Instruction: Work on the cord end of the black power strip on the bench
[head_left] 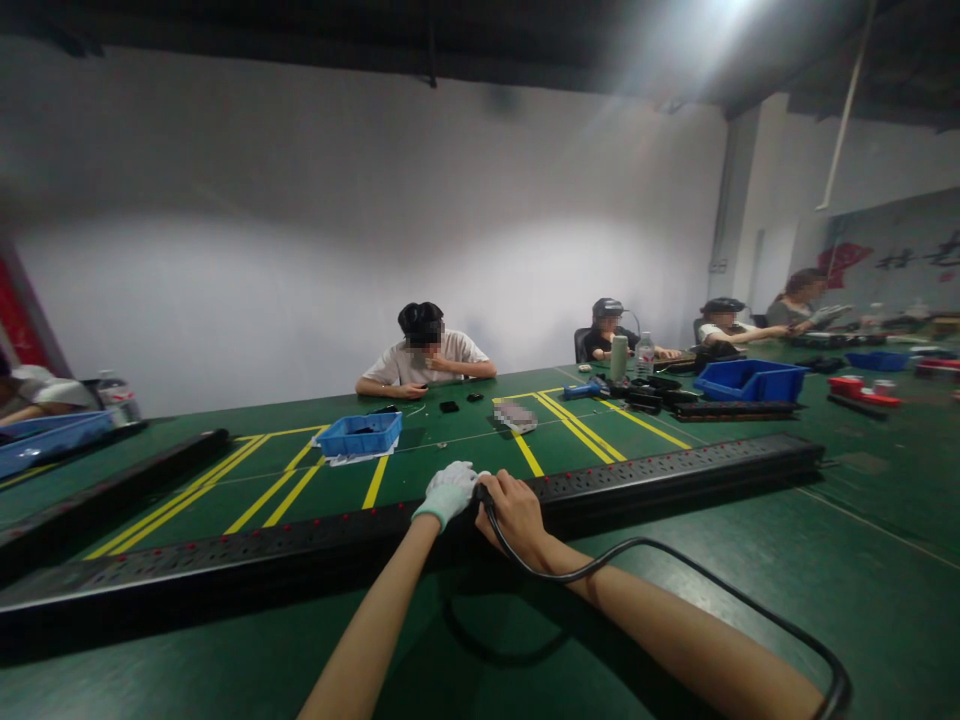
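- Two hands meet at the middle of a long black multi-outlet power strip, which lies crosswise on the green table in front of the wearer, red switches dotted along its top.
- The bare right hand has its fingers curled tight on the end of a black power cord, close against the strip's near side; whether a plug or a strain relief sits there is hard to tell, as the fingers cover it.
- The left hand, in a white glove with a pale green cuff, rests on the strip just beside the right; its fingertips are partly hidden, so I cannot tell whether they pinch anything.
- Key relation: the strip's long axis runs left to right, rising slightly toward its right end, while the cord leaves the right grip toward the wearer, crosses over the right forearm and bends away to the lower right. The right hand is the nearer one to the cord.
- Writing: large dark characters stand on the far right wall beside a red emblem, too blurred to read surely. Labels on the clear bottle and the left-hand bottle are illegible; no brand shows on the strip.
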